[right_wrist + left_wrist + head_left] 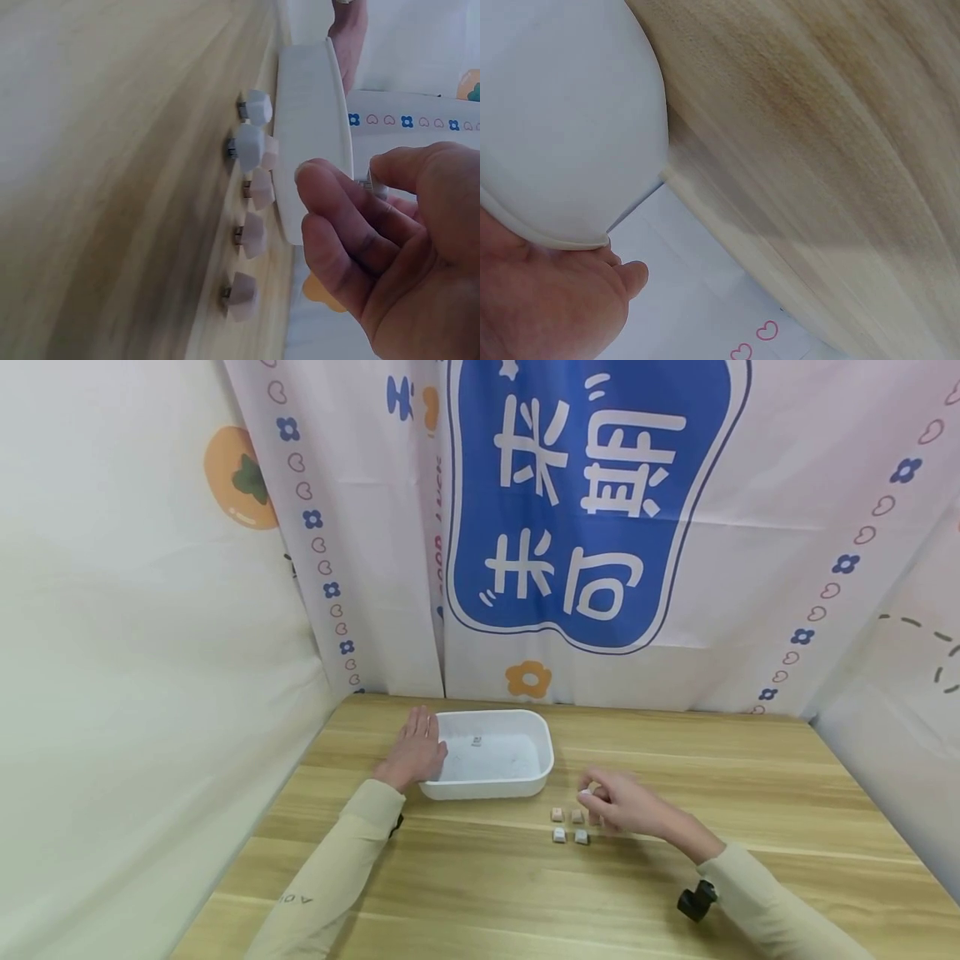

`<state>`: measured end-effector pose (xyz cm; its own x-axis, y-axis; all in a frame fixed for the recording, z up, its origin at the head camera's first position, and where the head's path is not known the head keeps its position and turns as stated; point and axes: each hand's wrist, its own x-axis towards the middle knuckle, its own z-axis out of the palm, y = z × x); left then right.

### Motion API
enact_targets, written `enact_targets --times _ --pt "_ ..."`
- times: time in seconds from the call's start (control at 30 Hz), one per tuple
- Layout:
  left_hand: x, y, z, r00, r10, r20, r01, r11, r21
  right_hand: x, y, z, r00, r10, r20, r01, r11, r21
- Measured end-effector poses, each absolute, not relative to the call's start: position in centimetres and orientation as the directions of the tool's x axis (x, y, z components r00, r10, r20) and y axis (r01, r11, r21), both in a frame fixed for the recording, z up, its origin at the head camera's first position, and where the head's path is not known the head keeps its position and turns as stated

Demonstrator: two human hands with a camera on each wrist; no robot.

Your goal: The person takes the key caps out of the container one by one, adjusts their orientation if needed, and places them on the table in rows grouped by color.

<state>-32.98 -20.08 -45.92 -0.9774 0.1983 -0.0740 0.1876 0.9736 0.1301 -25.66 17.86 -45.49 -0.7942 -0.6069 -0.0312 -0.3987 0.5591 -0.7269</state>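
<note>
My left hand lies with straight fingers along the left rim of a white plastic basin. In the left wrist view, the thumb side of that hand is against the basin's rim. To the right of the basin, my right hand pinches a small pale keycap between thumb and index finger, above the table. Several more keycaps stand just below and left of that hand, including a white one, a greyish one and a pinkish one.
The wooden table runs back to a printed curtain hanging behind the basin. A plain cloth wall closes off the left side. A black wrist device sits at the right sleeve.
</note>
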Motion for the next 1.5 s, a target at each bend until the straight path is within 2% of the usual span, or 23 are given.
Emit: enact_targets --times 0.3,0.67,1.0,1.27,1.5 --pt "-33.0 -20.0 -46.0 -0.978 0.193 -0.081 0.182 0.976 0.121 -24.7 18.8 -46.1 -0.779 -0.623 -0.064 -0.395 0.568 -0.722" --pt "-33.2 -20.0 -45.8 -0.977 0.191 -0.089 0.178 0.974 0.138 -23.9 19.7 -46.8 -0.784 -0.62 -0.024 -0.471 0.62 -0.627" --pt "-33.2 -20.1 -45.9 -0.977 0.199 -0.081 0.187 0.973 0.135 -23.4 20.1 -47.6 -0.782 -0.621 -0.061 -0.434 0.612 -0.661" --pt "-33.0 -20.1 -45.6 -0.977 0.204 -0.068 0.194 0.972 0.132 -23.3 20.2 -47.7 -0.78 -0.626 0.007 -0.515 0.636 -0.575" --pt "-33.1 -20.1 -45.7 -0.977 0.2 -0.078 0.188 0.971 0.146 -23.3 20.2 -48.2 -0.786 -0.618 -0.033 -0.47 0.63 -0.618"
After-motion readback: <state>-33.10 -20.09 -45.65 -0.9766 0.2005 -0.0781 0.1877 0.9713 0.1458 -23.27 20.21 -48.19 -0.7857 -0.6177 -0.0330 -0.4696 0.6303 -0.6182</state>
